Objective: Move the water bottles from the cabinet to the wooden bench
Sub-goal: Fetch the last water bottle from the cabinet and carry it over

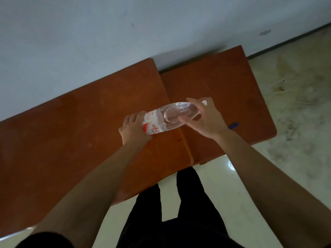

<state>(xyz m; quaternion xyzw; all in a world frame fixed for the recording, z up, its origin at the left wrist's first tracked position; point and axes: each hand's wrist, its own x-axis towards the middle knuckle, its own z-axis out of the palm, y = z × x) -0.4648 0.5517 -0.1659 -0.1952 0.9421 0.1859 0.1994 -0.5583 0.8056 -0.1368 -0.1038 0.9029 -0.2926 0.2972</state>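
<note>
Your left grip (134, 127) wraps the bottle (166, 117) at its label end, right grip (206, 119) the clear end. Bottle sideways over the desk (71, 131) seam; released flat, it could roll off.

Free bench (71, 131) leftward; pen (233, 125), perhaps, rightward.

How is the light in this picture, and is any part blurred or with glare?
Head view: dim overall, darkest at the bottom edge; the water bottle is fairly sharp, its red label visible; a small bright glare lies on the floor beside the wooden bench.
</note>
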